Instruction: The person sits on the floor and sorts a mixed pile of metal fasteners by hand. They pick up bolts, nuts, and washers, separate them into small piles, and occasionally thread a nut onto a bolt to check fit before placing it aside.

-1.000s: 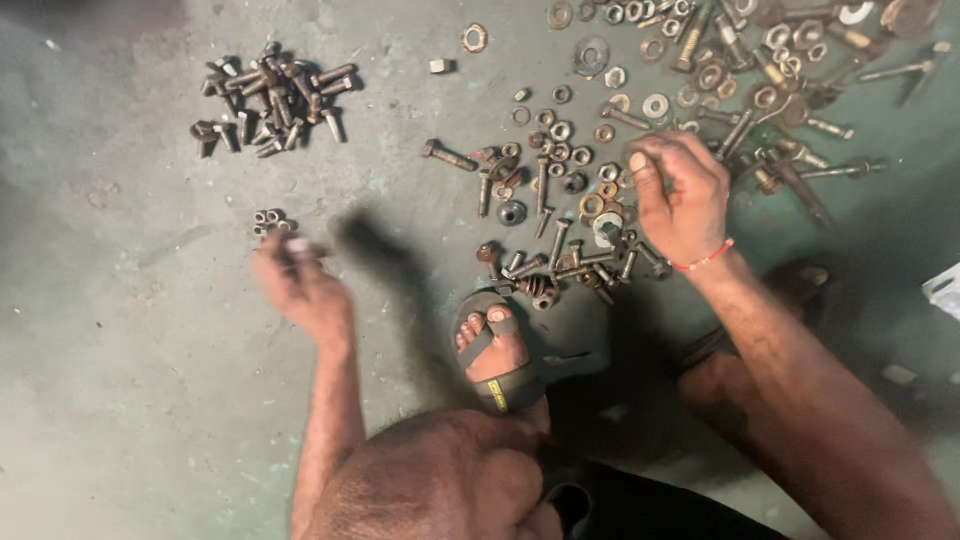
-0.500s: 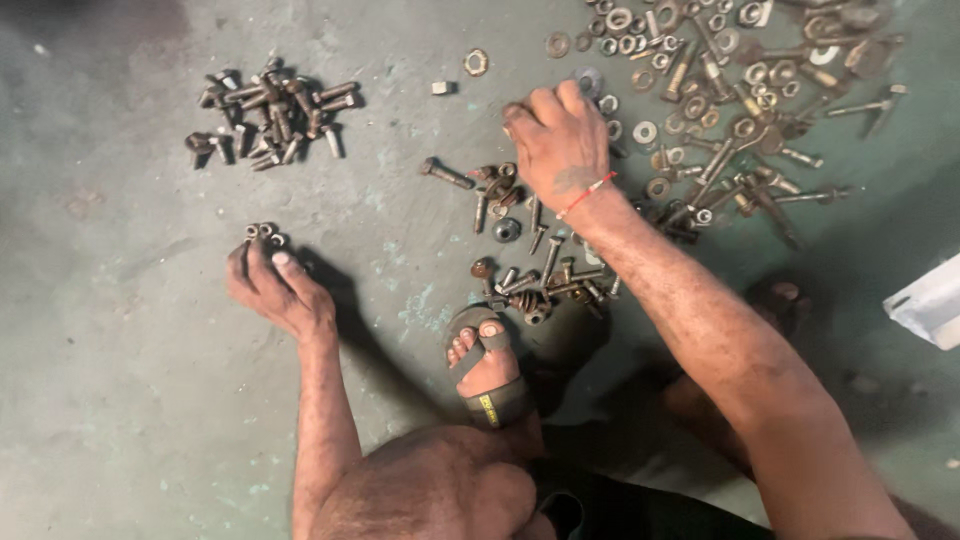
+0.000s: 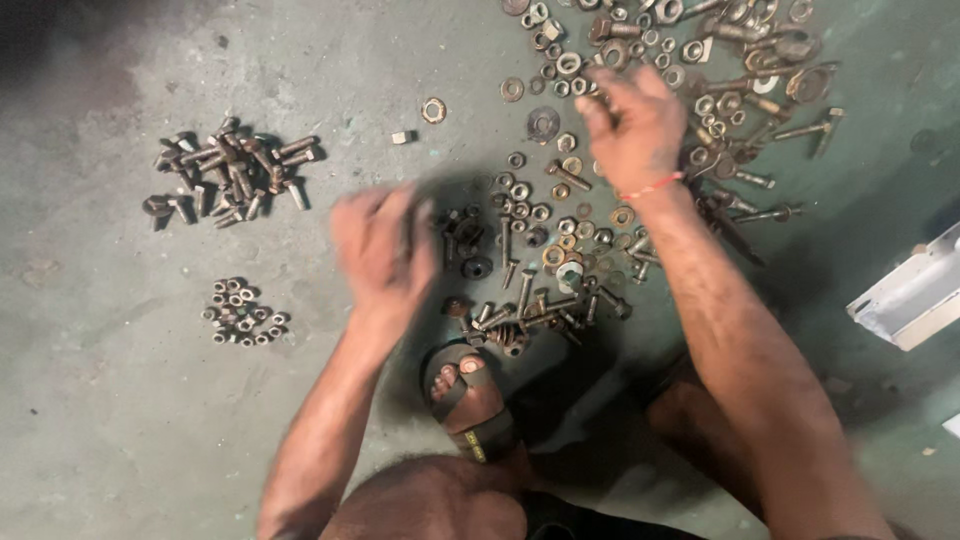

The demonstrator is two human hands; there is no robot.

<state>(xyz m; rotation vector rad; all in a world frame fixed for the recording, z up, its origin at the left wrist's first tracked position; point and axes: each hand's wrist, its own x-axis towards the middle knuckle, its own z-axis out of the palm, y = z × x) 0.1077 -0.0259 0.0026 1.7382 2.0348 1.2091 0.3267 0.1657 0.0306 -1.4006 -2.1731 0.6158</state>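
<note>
My left hand [image 3: 382, 245] hovers blurred over the floor, just left of a scatter of rusty bolts, nuts and washers [image 3: 540, 255]; whether it holds anything cannot be told. My right hand [image 3: 632, 128], with a red thread at the wrist, reaches into the upper part of the loose pile [image 3: 700, 70], fingers curled down onto the pieces. To the far left lies a sorted heap of bolts [image 3: 225, 175], and below it a small cluster of nuts [image 3: 240, 312].
My foot in a sandal [image 3: 468, 395] rests on the grey-green concrete floor, just below the scatter. A single nut [image 3: 433, 110] and a small square piece [image 3: 401, 137] lie apart. A white metal channel [image 3: 915, 295] sits at the right edge.
My left hand left the small nut cluster and swung right toward the scattered bolts. My right hand moved up and right into the larger pile.
</note>
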